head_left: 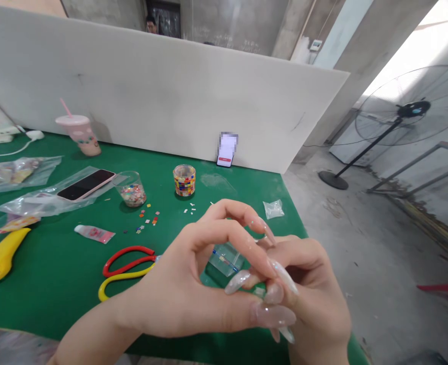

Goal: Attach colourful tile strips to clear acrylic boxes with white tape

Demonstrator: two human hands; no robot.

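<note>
My left hand (193, 284) and my right hand (315, 294) meet over the near edge of the green table (56, 274). Their fingers are curled together, the long glossy nails touching in a pinch. What they pinch is too small to make out. Just behind the fingers a small clear glass holder (226, 259) with a blue and red mark on it stands on the table. Several tiny coloured tiles (147, 219) lie scattered beyond it.
Red and yellow scissors (127, 271), a small pink tube (94, 233), a yellow knife (1, 256), a phone (85, 184) on plastic bags, a cup of tiles (131, 189), a mosaic-covered holder (184, 180), a pink drink cup (79, 135). White board behind; fan (410, 109) at right.
</note>
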